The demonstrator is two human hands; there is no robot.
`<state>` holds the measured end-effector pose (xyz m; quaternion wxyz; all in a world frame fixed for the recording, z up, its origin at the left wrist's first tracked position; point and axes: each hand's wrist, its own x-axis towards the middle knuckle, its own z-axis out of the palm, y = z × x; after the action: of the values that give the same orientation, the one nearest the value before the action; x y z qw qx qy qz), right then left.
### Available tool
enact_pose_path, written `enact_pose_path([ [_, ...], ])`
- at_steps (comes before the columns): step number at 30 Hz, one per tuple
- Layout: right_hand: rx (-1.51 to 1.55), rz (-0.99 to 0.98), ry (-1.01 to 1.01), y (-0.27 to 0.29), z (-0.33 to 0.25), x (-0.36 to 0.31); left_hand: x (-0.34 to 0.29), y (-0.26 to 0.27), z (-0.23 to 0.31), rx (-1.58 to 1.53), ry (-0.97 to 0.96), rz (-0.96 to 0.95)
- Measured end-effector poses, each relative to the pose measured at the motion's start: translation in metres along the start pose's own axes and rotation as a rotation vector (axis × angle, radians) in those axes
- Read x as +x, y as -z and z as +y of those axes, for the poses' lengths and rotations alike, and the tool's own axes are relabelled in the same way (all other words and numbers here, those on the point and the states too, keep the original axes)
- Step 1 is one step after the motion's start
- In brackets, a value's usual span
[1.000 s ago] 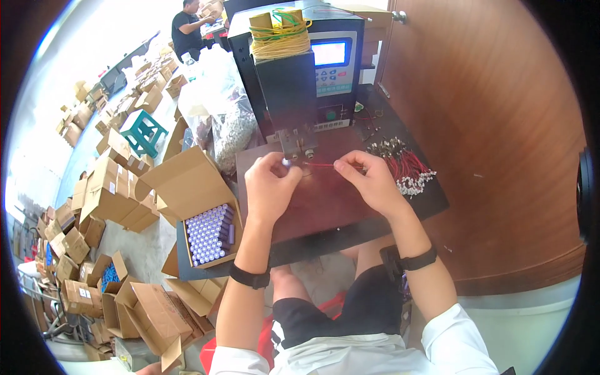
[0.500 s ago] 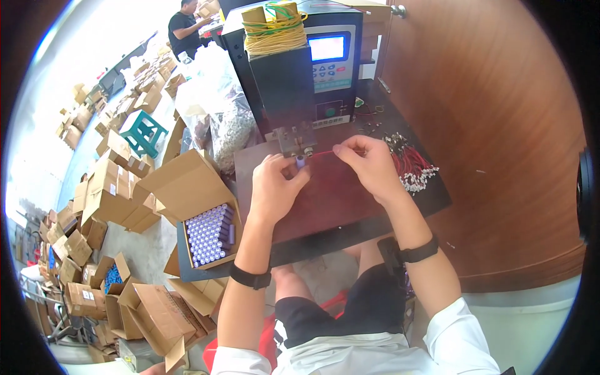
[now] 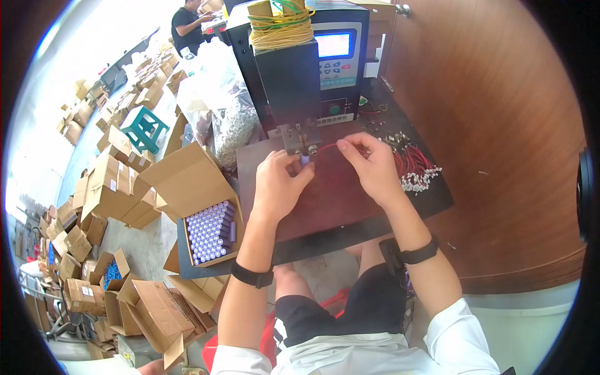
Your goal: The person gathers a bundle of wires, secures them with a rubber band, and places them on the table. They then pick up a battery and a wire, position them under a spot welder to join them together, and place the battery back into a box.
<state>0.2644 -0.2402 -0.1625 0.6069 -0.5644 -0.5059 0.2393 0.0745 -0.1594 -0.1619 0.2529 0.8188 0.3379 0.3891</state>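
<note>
Between the thumb and fingers of my left hand point(image 3: 279, 182) is a purple cylindrical battery cell point(image 3: 305, 160), held at the head of a black spot welding machine point(image 3: 287, 87). A thin red wire point(image 3: 327, 147) stretches from the cell's end at the machine's electrodes point(image 3: 310, 149). Its other end is pinched in my right hand point(image 3: 370, 161), thumb against fingertips. The exact contact at the electrodes is too small to make out. To the right of my right hand lies a bundle of red wires with white connectors point(image 3: 417, 170) on the dark red tabletop point(image 3: 331, 200).
At the table's left, an open cardboard box point(image 3: 232, 250) holds many purple cells. A clear plastic bag point(image 3: 219, 94) stands behind it. Yellow-green wire point(image 3: 281, 31) is wound atop the machine. A wooden door point(image 3: 487, 156) borders the right. Boxes, a green stool point(image 3: 145, 129) and another person point(image 3: 186, 30) are farther left.
The view has shifted slightly. Both hands keep their grip on the cell and the red wire at the machine head; the wire now bows a little more.
</note>
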Motion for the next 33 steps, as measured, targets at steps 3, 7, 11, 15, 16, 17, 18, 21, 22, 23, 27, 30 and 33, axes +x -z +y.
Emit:
enact_pose_path([
  [3, -0.027, 0.018, 0.021, -0.0020, 0.0018, 0.0003, -0.0006, 0.0002, 0.0018, -0.025, 0.009, 0.005],
  [7, -0.068, 0.054, 0.094, -0.0037, 0.0028, 0.0016, -0.0008, -0.0002, 0.0044, -0.030, 0.037, 0.003],
  [11, -0.122, 0.037, 0.097, -0.0038, 0.0023, 0.0012, -0.0012, 0.0000, 0.0031, -0.031, 0.031, 0.004],
  [15, -0.089, 0.028, 0.083, -0.0026, 0.0034, 0.0015, -0.0007, -0.0005, 0.0049, -0.037, 0.027, 0.010],
  [16, -0.094, 0.026, 0.086, -0.0026, 0.0033, 0.0017, -0.0004, -0.0002, 0.0050, -0.034, 0.029, 0.007],
  [17, -0.099, 0.024, 0.090, -0.0027, 0.0033, 0.0019, -0.0004, 0.0000, 0.0047, -0.033, 0.029, 0.007],
  [18, -0.098, 0.024, 0.090, -0.0029, 0.0031, 0.0019, -0.0004, -0.0001, 0.0042, -0.037, 0.032, 0.004],
  [21, -0.101, 0.022, 0.092, -0.0035, 0.0038, 0.0020, -0.0004, -0.0002, 0.0027, -0.042, 0.034, 0.000],
  [22, -0.101, 0.021, 0.096, -0.0037, 0.0045, 0.0021, -0.0004, -0.0001, 0.0023, -0.043, 0.031, 0.000],
  [23, -0.101, 0.020, 0.101, -0.0038, 0.0052, 0.0022, -0.0005, 0.0000, 0.0020, -0.043, 0.032, 0.000],
  [27, -0.094, 0.022, 0.087, -0.0037, 0.0051, 0.0020, -0.0009, 0.0017, 0.0039, -0.054, 0.044, 0.002],
  [30, -0.087, 0.017, 0.073, -0.0032, 0.0047, -0.0003, -0.0015, 0.0010, 0.0011, -0.043, 0.052, -0.006],
  [33, -0.096, 0.036, 0.069, 0.0019, -0.0011, -0.0056, -0.0011, 0.0005, 0.0023, -0.006, 0.034, -0.038],
])
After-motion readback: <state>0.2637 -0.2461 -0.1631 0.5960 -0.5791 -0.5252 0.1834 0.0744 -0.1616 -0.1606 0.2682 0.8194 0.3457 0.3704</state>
